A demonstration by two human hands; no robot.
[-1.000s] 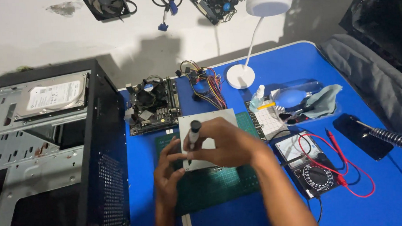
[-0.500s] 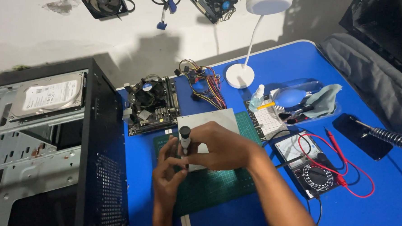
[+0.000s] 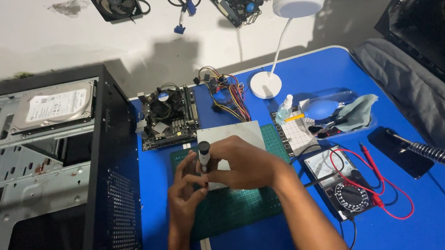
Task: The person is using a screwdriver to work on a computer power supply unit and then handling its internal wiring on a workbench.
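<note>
Gripping a small dark-capped screwdriver (image 3: 204,156) upright over the green mat (image 3: 236,209) mid-counter, left hand (image 3: 185,191) & right hand (image 3: 239,164) were both closed on it; a slip could've gouged the silver drive (image 3: 238,134) underneath, or knocked the multimeter (image 3: 345,184) leads.

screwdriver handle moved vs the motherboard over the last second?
Yes. The screwdriver has dropped toward the camera and slightly left, farther from the motherboard; both hands shifted with it.
</note>
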